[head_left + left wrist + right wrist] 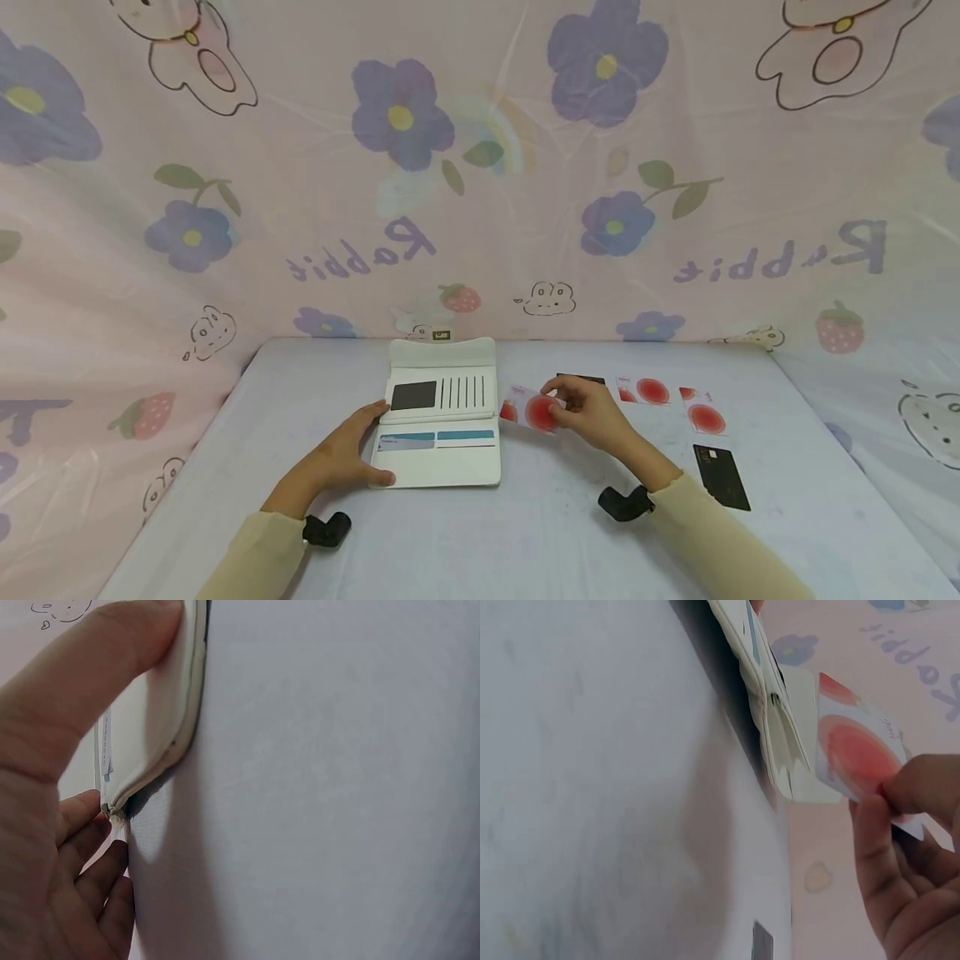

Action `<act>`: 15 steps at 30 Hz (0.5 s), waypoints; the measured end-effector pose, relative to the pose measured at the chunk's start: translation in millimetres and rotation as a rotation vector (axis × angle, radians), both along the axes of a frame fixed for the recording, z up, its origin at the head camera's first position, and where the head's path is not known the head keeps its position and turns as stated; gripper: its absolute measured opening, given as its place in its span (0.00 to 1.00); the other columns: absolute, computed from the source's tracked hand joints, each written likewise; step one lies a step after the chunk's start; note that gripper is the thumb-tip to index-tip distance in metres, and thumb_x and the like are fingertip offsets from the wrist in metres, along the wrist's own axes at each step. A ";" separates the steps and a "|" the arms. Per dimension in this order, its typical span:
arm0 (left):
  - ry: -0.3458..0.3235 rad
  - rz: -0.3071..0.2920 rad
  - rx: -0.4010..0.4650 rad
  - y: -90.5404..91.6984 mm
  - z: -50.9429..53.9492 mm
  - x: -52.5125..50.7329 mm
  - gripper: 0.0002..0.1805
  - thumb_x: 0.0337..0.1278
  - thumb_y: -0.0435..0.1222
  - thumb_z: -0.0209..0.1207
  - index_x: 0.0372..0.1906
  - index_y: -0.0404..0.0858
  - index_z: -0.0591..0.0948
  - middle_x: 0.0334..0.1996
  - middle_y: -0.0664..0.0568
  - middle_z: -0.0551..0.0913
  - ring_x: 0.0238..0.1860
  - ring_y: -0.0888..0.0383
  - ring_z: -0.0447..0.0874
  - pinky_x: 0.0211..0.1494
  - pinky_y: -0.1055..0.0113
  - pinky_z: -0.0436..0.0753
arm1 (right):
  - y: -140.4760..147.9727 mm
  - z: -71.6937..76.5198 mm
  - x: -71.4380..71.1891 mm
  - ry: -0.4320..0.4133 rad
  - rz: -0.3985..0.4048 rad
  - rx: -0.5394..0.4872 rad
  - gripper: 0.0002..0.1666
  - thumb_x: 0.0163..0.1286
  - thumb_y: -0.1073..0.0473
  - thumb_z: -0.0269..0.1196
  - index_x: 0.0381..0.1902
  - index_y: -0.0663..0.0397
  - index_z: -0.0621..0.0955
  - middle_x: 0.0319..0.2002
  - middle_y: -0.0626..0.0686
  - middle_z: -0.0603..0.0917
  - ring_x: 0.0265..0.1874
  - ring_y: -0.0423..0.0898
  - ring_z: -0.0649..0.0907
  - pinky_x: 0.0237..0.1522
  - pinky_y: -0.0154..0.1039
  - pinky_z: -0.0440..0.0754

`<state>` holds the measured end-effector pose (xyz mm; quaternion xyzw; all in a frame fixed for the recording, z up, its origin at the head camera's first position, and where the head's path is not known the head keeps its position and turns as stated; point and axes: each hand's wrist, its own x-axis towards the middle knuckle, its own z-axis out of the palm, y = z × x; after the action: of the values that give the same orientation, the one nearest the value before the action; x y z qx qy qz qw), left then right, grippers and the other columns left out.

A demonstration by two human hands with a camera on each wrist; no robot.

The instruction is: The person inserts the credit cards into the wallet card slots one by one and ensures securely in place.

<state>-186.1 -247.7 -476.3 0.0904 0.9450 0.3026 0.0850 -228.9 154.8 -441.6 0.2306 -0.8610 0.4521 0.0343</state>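
A white wallet (438, 467) lies unfolded on the table, with card slots, a dark window and two blue-topped cards (405, 441) in its lower panel. My left hand (341, 454) holds its left edge, thumb on the lower corner and fingers beside the fold. In the left wrist view the thumb (112, 652) lies over the wallet's rim. My right hand (596, 417) pinches a white card with red circles (528, 407) between thumb and fingers. That card (855, 742) is raised and tilted just right of the wallet, apart from the slots.
Right of the wallet lie two red-and-white cards (643, 391) (705, 412) and a black card (722, 477). Another black card (592, 379) is partly hidden behind my right hand. A patterned curtain (480, 208) hangs at the table's back edge.
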 end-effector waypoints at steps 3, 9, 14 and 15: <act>0.000 -0.002 0.001 -0.1 -0.1 -0.2 0.67 0.23 0.57 0.78 0.75 0.41 0.56 0.76 0.45 0.55 0.76 0.41 0.51 0.75 0.43 0.57 | -6.9 -0.3 0.6 -0.019 0.005 -0.020 0.13 0.62 0.67 0.65 0.43 0.48 0.81 0.26 0.49 0.81 0.20 0.39 0.76 0.22 0.31 0.78; -0.003 0.000 -0.004 -0.3 0.8 0.3 0.67 0.24 0.56 0.78 0.75 0.41 0.56 0.76 0.45 0.55 0.75 0.41 0.51 0.75 0.43 0.57 | -21.8 -3.0 2.1 -0.052 0.023 -0.038 0.13 0.63 0.67 0.65 0.44 0.49 0.80 0.28 0.50 0.82 0.21 0.40 0.78 0.24 0.31 0.80; -0.010 0.005 -0.005 -0.3 1.8 0.7 0.67 0.24 0.57 0.78 0.75 0.42 0.55 0.76 0.45 0.55 0.76 0.41 0.51 0.74 0.42 0.57 | -32.7 -4.8 3.1 -0.078 0.050 -0.044 0.14 0.63 0.67 0.64 0.45 0.49 0.80 0.29 0.50 0.82 0.22 0.39 0.78 0.25 0.31 0.81; -0.010 0.005 -0.005 -0.4 1.9 0.8 0.67 0.24 0.57 0.78 0.75 0.42 0.55 0.76 0.45 0.54 0.76 0.40 0.51 0.74 0.42 0.56 | -34.7 -5.1 3.4 -0.080 0.058 -0.044 0.14 0.63 0.68 0.64 0.46 0.49 0.80 0.29 0.50 0.82 0.22 0.40 0.78 0.25 0.30 0.81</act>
<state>-185.4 -248.1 -474.5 0.0864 0.9455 0.3009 0.0892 -225.6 120.1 -446.7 0.2361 -0.8444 0.4807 -0.0083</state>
